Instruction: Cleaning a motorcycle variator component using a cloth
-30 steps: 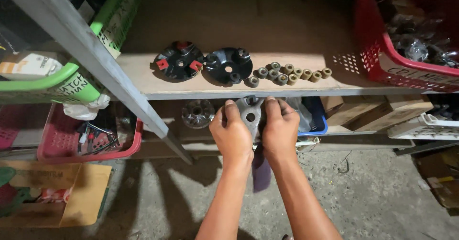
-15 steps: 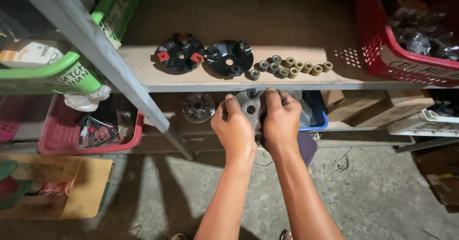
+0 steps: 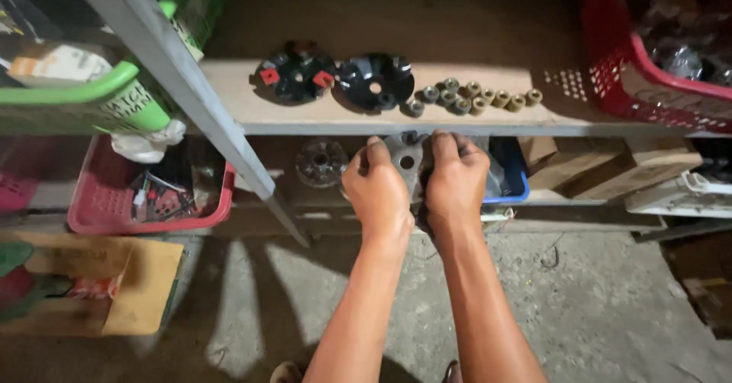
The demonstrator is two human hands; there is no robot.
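Both of my hands grip one grey metal part (image 3: 406, 156) with a round hole, held just below the front edge of the wooden shelf (image 3: 534, 120). My left hand (image 3: 376, 192) wraps its left side and my right hand (image 3: 456, 178) its right side, thumbs on top. On the shelf above lie two dark round plates: one with red inserts (image 3: 296, 72) and one plain black (image 3: 375, 80). A row of several small rollers (image 3: 474, 96) lies to their right.
A red mesh basket (image 3: 648, 78) stands at the shelf's right end, a green basket (image 3: 114, 101) at the left behind a slanted metal bar (image 3: 191, 93). Below are a round metal disc (image 3: 321, 162), a red tray (image 3: 149, 200), a blue tray (image 3: 512, 178), wood blocks and a cardboard box (image 3: 114, 284) on the concrete floor.
My hands, still around the grey part, have risen slightly toward the shelf edge. The view has shifted a little.
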